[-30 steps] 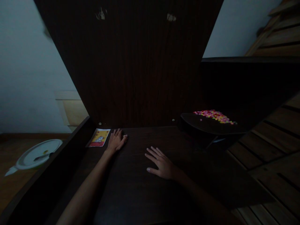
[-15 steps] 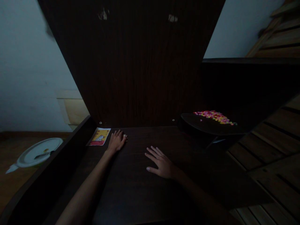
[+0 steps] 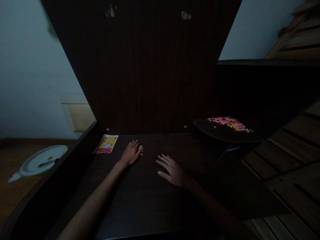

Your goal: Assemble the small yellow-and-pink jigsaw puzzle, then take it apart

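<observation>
My left hand lies flat, palm down, on the dark wooden desk top. Small pale bits, too small to name, show at the edge of its thumb and fingertips; whatever is under the palm is hidden. My right hand is open with its fingers apart, low over or on the desk to the right, holding nothing. Left of my left hand lies a yellow and red picture card with a white cartoon animal on it.
Many pink, red and yellow small pieces are heaped on a rounded corner shelf at the right. A tall dark back panel rises behind the desk. A white lidded tub stands on the floor at left, beyond the raised side board.
My left hand has slid to the right across the desk, away from the card, and more pale bits show beside it. My right hand has barely moved.
</observation>
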The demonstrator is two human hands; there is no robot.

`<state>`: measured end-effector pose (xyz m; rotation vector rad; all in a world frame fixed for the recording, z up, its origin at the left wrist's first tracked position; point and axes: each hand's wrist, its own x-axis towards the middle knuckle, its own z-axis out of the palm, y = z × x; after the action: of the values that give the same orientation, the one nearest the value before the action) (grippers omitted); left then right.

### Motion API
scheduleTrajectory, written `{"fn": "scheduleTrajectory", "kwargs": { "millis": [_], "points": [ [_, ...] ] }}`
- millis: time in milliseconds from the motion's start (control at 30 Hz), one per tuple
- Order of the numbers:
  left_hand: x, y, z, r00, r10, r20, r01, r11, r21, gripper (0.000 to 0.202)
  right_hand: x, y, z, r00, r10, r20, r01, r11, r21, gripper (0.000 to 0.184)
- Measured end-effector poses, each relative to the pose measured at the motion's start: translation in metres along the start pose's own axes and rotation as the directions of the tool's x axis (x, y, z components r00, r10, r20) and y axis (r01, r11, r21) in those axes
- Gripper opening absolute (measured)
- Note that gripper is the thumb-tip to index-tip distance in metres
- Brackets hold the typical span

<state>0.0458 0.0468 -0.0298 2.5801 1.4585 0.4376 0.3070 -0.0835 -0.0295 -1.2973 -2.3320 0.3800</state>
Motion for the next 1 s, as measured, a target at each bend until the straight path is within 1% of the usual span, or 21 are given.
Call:
{"fn": "scheduleTrajectory", "kwargs": {
  "millis": [100,267,433,633,800,1000],
  "points": [
    [-0.004,0.013,0.003,0.998,0.066,0.015,-0.065,0.998,-0.022,0.059,-0.001,0.001,0.001,0.997,0.039,-0.060,-0.036,0.998,0.042,0.049],
    [-0.012,0.037,0.007,0.983,0.179,0.043,-0.176,0.983,-0.057,0.057,-0.001,0.001,0.000,0.987,0.100,-0.127,-0.086,0.990,0.111,0.044],
    [-0.024,0.061,0.008,0.957,0.280,0.077,-0.273,0.958,-0.089,0.058,0.000,0.002,-0.001,0.971,0.121,-0.205,-0.093,0.986,0.137,0.041],
    [-0.040,0.087,0.006,0.925,0.362,0.114,-0.349,0.930,-0.114,0.059,0.000,0.002,-0.003,0.951,0.114,-0.289,-0.074,0.987,0.144,0.040],
    [-0.050,0.097,0.005,0.911,0.391,0.133,-0.370,0.915,-0.158,0.058,0.000,0.004,-0.003,0.943,0.118,-0.312,-0.076,0.987,0.143,0.038],
    [-0.058,0.098,0.003,0.898,0.410,0.158,-0.374,0.902,-0.215,0.058,-0.001,0.004,-0.005,0.939,0.129,-0.320,-0.086,0.986,0.146,0.036]
  ]
}}
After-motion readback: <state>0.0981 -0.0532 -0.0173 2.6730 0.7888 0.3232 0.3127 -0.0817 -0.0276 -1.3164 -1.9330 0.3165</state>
